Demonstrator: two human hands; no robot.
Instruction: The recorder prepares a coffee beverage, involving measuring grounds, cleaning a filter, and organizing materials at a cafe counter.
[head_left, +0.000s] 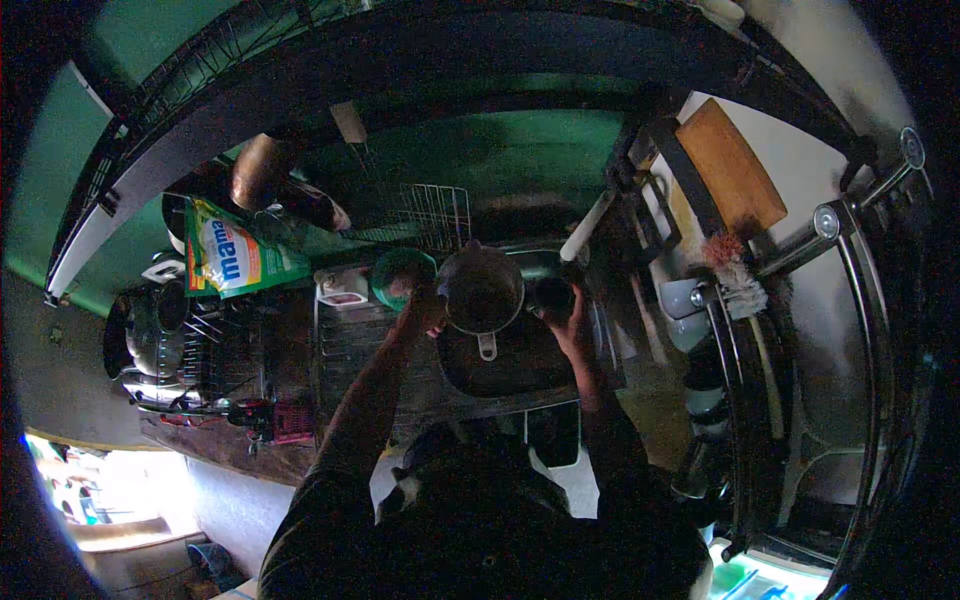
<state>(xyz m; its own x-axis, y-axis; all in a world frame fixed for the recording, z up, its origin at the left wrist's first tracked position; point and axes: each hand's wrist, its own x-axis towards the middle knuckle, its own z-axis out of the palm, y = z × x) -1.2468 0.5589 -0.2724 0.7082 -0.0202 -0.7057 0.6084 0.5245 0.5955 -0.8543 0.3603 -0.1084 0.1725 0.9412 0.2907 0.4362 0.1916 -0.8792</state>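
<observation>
A round metal pot (480, 291) with a short loop handle is over the dark sink basin (504, 379). At the pot's left side, my left hand (421, 309) grips it, with fingertips curled near its lower edge. A green round container (401, 276) sits just behind that hand. To the right of the pot, my right hand (568, 321) has its thumb and fingers around a dark cup-like vessel (553, 294). Shadow hides much of this vessel and the bottom of the basin.
On the left, a green detergent pouch (238, 255) stands near a dish rack (225, 356) holding metal pots. A white soap dish (342, 288) rests behind the drainboard (360, 352). A wire basket (439, 214) is at the back. Right are a brush (739, 281) and a metal rail (726, 345).
</observation>
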